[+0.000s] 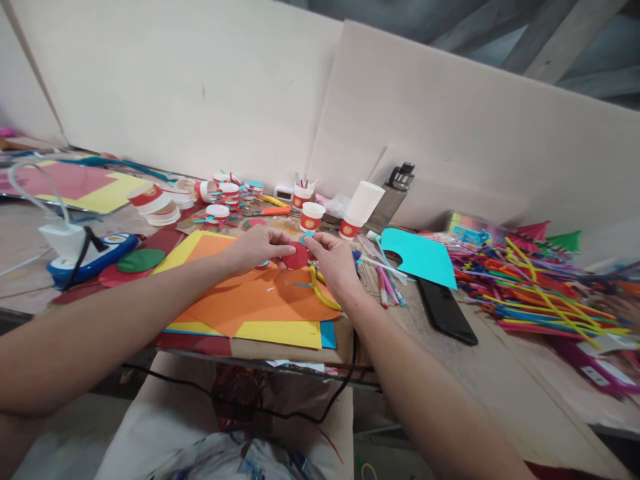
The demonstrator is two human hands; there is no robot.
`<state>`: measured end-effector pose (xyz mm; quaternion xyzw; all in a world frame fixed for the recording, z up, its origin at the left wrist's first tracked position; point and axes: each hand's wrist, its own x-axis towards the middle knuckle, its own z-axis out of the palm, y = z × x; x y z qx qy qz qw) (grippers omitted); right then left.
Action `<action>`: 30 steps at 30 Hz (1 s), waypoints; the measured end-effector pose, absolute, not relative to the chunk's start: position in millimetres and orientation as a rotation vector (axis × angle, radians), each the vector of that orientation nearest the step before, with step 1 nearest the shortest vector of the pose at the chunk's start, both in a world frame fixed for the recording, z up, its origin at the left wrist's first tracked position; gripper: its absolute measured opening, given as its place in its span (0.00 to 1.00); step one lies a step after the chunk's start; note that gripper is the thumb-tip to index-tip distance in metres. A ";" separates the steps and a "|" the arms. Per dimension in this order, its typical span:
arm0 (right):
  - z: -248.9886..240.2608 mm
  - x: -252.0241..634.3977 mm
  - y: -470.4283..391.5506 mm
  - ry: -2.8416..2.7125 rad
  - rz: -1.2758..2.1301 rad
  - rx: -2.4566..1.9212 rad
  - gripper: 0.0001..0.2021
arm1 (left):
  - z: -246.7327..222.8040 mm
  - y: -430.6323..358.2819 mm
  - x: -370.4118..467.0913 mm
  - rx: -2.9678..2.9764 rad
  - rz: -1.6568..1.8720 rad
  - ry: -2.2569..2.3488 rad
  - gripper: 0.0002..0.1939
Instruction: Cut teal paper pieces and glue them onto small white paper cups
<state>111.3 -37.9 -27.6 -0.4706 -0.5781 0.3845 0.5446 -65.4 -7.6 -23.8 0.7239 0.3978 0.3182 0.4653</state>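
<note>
A small red paper disc (296, 256) is held between my two hands above a pile of coloured paper. My left hand (261, 247) pinches the disc's left edge between thumb and fingers. In the fingertips of my right hand (334, 261) is a small light-blue paper piece (307, 236), close against the disc's upper right edge. Below the hands lie orange paper sheets (220, 301) over yellow sheets (285, 333). Yellow-handled scissors (318, 291) rest under my right hand, their blades partly hidden.
Paper cups (313, 217) and a cup stack (361, 208) stand behind the hands, near a dark bottle (392, 200). To the right are a cyan sheet (425, 253), a black phone (446, 311) and many pipe cleaners (545, 287). A blue power strip (90, 259) sits left.
</note>
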 end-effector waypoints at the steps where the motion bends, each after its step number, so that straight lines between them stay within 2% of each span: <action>1: -26.8 111.6 -38.0 -1.375 0.908 -1.118 0.12 | -23.9 -7.7 -65.2 1.782 0.768 0.989 0.16; 10: -26.2 111.0 -37.9 -1.397 0.900 -1.083 0.12 | -23.2 -10.2 -62.1 1.763 0.812 0.936 0.15; 17: -33.4 115.1 -32.8 -1.437 0.858 -1.122 0.09 | -18.6 -6.8 -66.4 1.791 0.811 0.907 0.19; 21: -31.8 118.8 -33.6 -1.422 0.881 -1.139 0.09 | -16.6 14.7 -86.0 2.023 0.931 1.193 0.16; 27: -32.6 123.8 -31.5 -1.455 0.860 -1.175 0.09 | -26.5 38.1 -108.6 2.325 0.450 1.479 0.07; 30: -32.3 125.5 -30.7 -1.485 0.800 -1.196 0.09 | -32.9 40.4 -109.0 2.362 0.411 1.478 0.06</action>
